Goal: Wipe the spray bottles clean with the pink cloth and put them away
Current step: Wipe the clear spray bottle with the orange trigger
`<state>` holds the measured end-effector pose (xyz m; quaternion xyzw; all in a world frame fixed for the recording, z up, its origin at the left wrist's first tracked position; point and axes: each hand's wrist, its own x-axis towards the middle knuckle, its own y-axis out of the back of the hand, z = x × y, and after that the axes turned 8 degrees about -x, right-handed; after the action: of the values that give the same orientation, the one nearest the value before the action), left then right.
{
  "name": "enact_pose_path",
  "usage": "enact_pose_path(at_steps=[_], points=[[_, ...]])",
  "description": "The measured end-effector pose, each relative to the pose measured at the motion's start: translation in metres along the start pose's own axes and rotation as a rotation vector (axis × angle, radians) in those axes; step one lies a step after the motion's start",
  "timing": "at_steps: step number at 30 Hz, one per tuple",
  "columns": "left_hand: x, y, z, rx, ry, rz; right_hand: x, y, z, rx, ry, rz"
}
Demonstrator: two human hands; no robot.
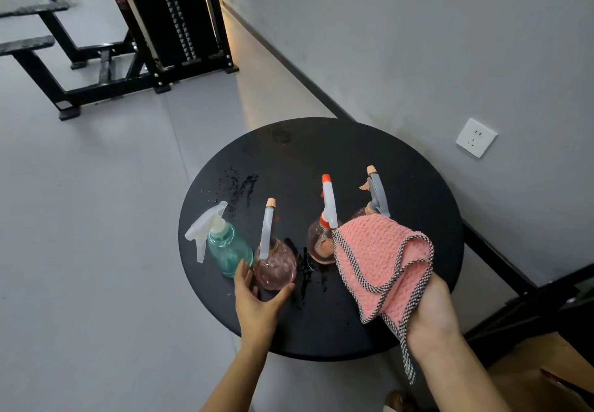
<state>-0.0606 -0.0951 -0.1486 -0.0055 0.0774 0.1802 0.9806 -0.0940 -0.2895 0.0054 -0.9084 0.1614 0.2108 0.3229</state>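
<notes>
On the round black table [289, 154] stand four spray bottles in a loose row. Nearest my view's left is the teal bottle [229, 250] with a white trigger head. Just beside it is a round pink bottle [274, 263] with a pale sprayer and peach nozzle. Further right is a second pink bottle [318, 244] with a red-tipped white sprayer. The fourth bottle [376, 196] has a grey sprayer, and its body is mostly hidden behind the cloth.

The left hand [257, 302] is spread wide at the base of the round pink bottle. Its fingers reach up between that bottle and the teal one, and the thumb lies at the bottle's other side (real contact I cannot confirm); it grips nothing.

The right hand [434, 318] clutches the pink cloth [382, 260] bunched in its fist, raised over the table's right side, with the checked hem dangling.

Water droplets [241, 186] speckle the tabletop. A white wall socket [476, 137] sits on the grey wall, and a black gym machine [173, 25] stands well beyond.
</notes>
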Motion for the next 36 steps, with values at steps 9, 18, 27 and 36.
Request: enact_pose_path(at_steps=[9,18,27,36], points=[[-0.066,-0.027,0.061,-0.095,-0.290,-0.058,-0.006,0.006,-0.012,0.061,0.040,0.054],[-0.016,-0.090,0.047,0.054,-0.167,-0.174,-0.010,0.014,-0.023,0.132,0.035,0.035],[0.025,-0.107,0.004,0.122,-0.025,-0.168,-0.002,0.022,-0.027,0.096,-0.025,0.050],[0.005,-0.092,0.027,0.015,-0.096,-0.263,-0.008,0.019,-0.034,0.105,0.102,0.059]])
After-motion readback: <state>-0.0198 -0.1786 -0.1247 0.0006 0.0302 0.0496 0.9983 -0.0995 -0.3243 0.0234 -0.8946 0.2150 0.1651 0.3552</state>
